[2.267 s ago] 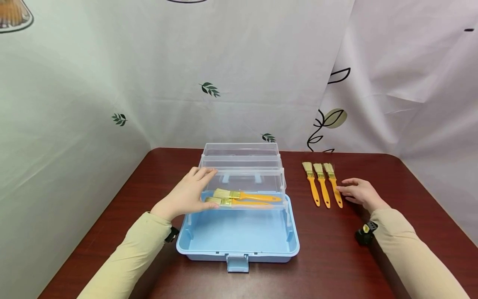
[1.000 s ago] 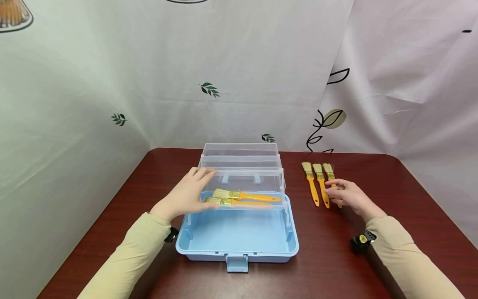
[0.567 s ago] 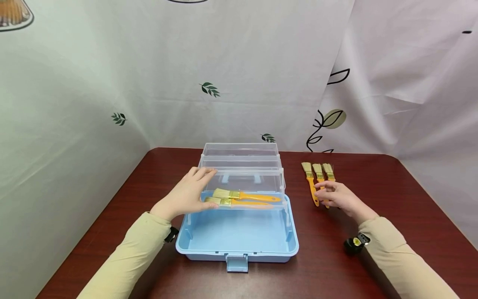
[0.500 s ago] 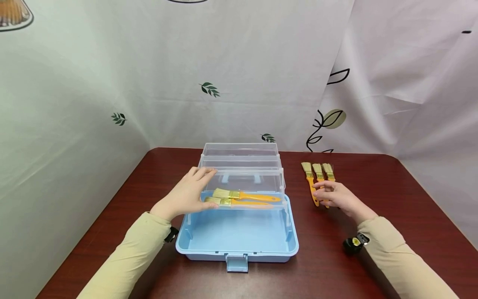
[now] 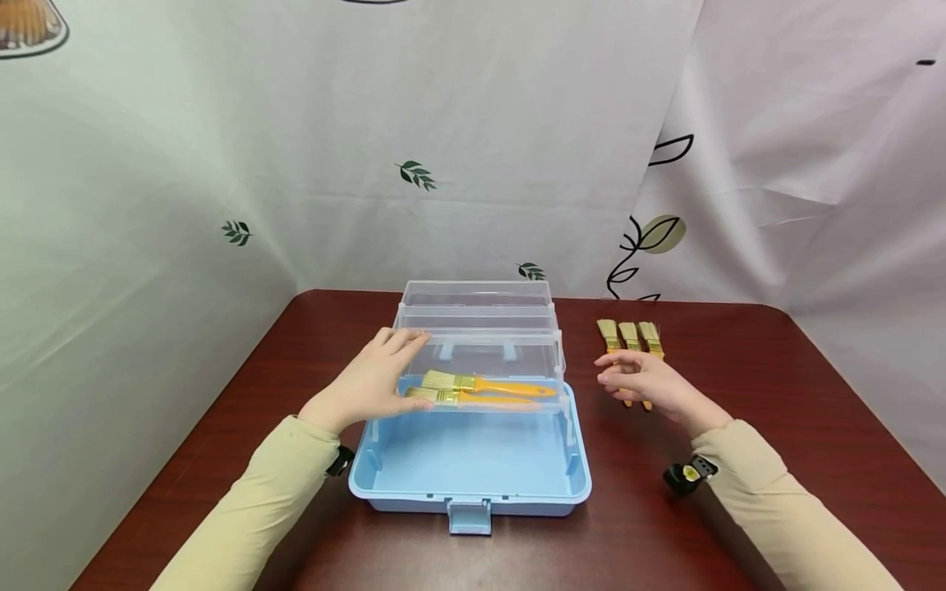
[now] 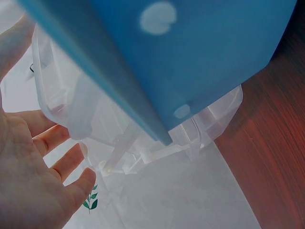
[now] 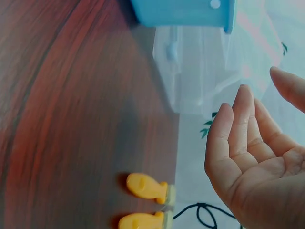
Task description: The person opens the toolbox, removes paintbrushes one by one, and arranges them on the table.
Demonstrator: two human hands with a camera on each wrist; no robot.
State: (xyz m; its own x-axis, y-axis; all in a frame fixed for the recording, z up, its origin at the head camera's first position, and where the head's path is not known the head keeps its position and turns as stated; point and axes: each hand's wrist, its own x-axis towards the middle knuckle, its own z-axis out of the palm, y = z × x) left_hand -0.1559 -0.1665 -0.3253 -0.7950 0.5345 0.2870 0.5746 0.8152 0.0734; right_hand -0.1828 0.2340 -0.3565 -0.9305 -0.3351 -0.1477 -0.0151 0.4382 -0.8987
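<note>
My left hand (image 5: 369,382) grips the left end of the clear front tray (image 5: 553,357) on the blue toolbox (image 5: 480,460), thumb at the front and fingers at the back. In the left wrist view its fingertips (image 6: 55,136) lie along the tray's wall. Two yellow-handled paintbrushes (image 5: 510,387) lie lengthwise in that tray. My right hand (image 5: 650,384) hovers, holding nothing, over three paintbrushes (image 5: 608,331) lined up on the table, hiding much of their handles. The right wrist view shows two brush handles (image 7: 145,186) beyond the hand, its fingers spread from the thumb.
Further clear tiers (image 5: 476,316) rise behind the front tray, toward the back of the dark red table (image 5: 628,525). A blue latch (image 5: 469,517) hangs down at the box's front. Patterned white cloth (image 5: 473,123) stands behind and at both sides.
My right hand has moved left across the three paintbrushes, from beside the rightmost one to over the leftmost handle. The left hand and the brushes stay put.
</note>
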